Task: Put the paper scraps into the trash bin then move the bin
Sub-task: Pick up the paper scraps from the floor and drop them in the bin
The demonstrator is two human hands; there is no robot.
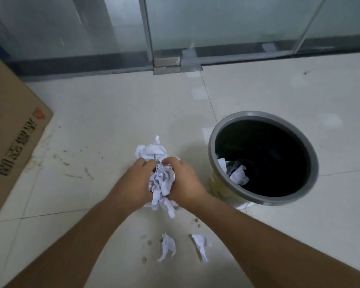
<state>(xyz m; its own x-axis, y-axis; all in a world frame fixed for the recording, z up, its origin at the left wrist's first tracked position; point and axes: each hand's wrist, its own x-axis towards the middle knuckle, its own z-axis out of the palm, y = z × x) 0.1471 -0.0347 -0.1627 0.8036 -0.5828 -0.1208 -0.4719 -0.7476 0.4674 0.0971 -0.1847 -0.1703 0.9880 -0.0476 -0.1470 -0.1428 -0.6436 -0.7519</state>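
Note:
A bunch of crumpled white paper scraps (162, 181) is pressed between my left hand (136, 179) and my right hand (185, 179), both closed around it low over the tiled floor. More of the bunch (151, 150) sticks out beyond my fingers. Two loose scraps lie on the floor nearer to me, one (167, 246) on the left and one (201, 245) on the right. The round trash bin (212, 142) with a grey rim stands upright just right of my hands. Its inside is dark, and a few paper scraps (238, 174) lie in it.
A large brown cardboard box (10, 129) fills the left side. A frosted glass wall with a metal door frame (148, 38) runs across the back. The pale tiled floor (279, 90) has dirt marks near the box and small spots near the loose scraps.

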